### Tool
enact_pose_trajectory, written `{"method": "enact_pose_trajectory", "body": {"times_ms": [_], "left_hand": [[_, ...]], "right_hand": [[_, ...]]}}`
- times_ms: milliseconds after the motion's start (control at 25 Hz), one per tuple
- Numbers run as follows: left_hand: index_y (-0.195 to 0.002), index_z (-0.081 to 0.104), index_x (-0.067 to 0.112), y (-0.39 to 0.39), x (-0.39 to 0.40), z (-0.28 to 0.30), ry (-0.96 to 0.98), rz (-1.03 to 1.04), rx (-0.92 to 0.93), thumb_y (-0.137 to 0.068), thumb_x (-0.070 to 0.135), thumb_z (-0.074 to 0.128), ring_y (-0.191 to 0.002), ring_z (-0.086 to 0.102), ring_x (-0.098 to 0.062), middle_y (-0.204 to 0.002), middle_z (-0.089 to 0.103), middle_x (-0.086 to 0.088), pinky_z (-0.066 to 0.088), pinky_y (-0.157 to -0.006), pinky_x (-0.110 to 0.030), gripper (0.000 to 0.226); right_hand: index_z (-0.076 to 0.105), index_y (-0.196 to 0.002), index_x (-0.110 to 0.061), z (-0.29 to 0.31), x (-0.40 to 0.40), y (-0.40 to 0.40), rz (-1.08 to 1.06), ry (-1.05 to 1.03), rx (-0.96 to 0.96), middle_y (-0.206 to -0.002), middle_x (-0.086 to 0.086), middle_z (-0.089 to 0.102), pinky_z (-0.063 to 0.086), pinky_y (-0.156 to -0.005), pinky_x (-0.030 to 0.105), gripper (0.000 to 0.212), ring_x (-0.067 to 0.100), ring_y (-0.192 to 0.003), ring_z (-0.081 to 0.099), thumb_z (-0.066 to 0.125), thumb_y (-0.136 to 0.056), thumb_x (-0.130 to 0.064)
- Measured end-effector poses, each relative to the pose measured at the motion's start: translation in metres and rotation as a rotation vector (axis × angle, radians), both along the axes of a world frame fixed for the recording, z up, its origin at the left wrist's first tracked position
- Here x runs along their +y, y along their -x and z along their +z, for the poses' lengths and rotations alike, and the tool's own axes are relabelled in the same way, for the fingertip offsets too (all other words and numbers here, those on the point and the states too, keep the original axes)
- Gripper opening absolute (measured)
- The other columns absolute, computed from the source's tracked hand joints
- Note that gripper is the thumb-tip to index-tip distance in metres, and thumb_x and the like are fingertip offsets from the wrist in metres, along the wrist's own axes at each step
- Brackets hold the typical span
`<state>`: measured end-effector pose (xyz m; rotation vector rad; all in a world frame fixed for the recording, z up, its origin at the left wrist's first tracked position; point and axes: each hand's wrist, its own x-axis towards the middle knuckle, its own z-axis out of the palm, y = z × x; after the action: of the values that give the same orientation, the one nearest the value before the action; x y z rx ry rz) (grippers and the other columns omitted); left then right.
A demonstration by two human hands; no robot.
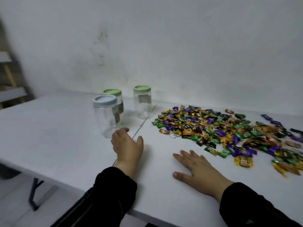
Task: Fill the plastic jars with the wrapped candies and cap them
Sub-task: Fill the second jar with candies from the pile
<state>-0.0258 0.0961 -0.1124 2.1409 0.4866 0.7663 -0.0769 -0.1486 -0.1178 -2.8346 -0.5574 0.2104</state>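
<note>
While my left hand [127, 145] hovers just short of the blue-lidded jar [106, 116], its fingers loosely curled and holding nothing, my right hand [196, 167] lies flat on the white table [65, 136] with fingers spread wide. Three clear jars stand capped and look empty: the blue-lidded one nearest me, a green-lidded jar [114, 102] just behind it, another green-lidded jar [142, 102] apart to the right. The candies [229, 133] lie heaped on the table beyond my right hand.
</note>
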Motion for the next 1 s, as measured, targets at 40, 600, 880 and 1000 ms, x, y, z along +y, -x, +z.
{"method": "enact_pose_trajectory", "body": {"times_ms": [40,600,880,1000], "left_hand": [[-0.134,0.042,0.009,-0.003,0.014,-0.001,0.131,0.088,-0.02,-0.078,0.026,0.076,-0.131,0.032,-0.037,-0.141,0.034,-0.014,0.033,-0.104,-0.045,0.068],[-0.15,0.024,0.012,-0.072,0.09,-0.012,0.269,0.129,-0.087,-0.07,0.039,0.084,-0.135,0.044,-0.029,-0.15,0.041,-0.007,0.034,-0.111,-0.047,0.105],[-0.124,0.042,0.017,-0.037,0.03,0.004,0.44,-0.266,-0.148,-0.066,0.034,0.09,-0.1,0.059,-0.014,-0.115,0.055,0.003,0.048,-0.086,-0.026,0.078],[-0.122,0.044,0.013,-0.019,-0.019,0.009,0.61,-0.637,-0.099,-0.065,0.027,0.092,-0.104,0.066,-0.013,-0.121,0.061,-0.002,0.053,-0.081,-0.022,0.075]], "right_hand": [[0.007,-0.154,-0.051,-0.001,0.005,-0.002,-0.01,0.047,0.009,-0.166,-0.015,-0.001,-0.002,-0.124,0.041,0.075,0.014,-0.153,-0.006,0.028,-0.088,-0.079],[0.007,-0.148,-0.061,-0.002,0.006,-0.005,-0.052,0.062,0.07,-0.162,-0.027,-0.004,-0.005,-0.122,0.034,0.079,0.004,-0.151,-0.007,0.011,-0.074,-0.087],[0.034,-0.148,-0.047,0.001,0.002,-0.006,-0.126,-0.188,0.028,-0.156,-0.024,0.028,0.016,-0.12,0.026,0.062,0.002,-0.146,0.021,0.042,-0.09,-0.069],[0.055,-0.136,-0.033,0.008,-0.002,-0.003,-0.352,-0.698,0.018,-0.131,-0.015,0.058,0.039,-0.095,0.017,0.052,0.005,-0.125,0.051,0.052,-0.09,-0.058]]}}
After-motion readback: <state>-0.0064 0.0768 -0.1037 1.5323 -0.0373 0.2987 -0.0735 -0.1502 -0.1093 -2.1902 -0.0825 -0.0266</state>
